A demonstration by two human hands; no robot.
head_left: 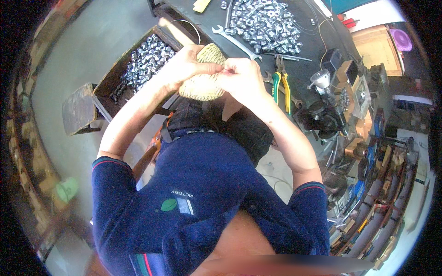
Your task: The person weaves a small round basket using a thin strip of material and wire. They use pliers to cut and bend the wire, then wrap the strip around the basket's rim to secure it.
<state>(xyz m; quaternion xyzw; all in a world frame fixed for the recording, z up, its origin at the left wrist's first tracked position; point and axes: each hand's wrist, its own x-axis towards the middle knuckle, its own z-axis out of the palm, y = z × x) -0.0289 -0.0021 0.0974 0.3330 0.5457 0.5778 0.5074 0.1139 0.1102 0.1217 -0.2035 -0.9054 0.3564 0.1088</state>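
Note:
A rounded, pale yellow bundle (202,87) with a woven-looking surface is held above my lap, over the bench's near edge. My left hand (189,64) is wrapped over its left side, the thumb stretched across its middle. On the right, my right hand (244,76) is closed in a pinch, its fingertips meeting the left thumb tip against the bundle. Whatever lies between those fingertips is too small to make out. The bundle's exact kind does not show. Just right of my right hand lie pliers (281,85) with green and yellow handles.
Shiny metal nuts (267,23) are heaped on the dark bench, beside an open-end wrench (237,43). A wooden box (106,92) of similar nuts stands at my left. Right of the pliers are a small lamp (321,79) and cluttered tools; shelves (386,198) line the far right.

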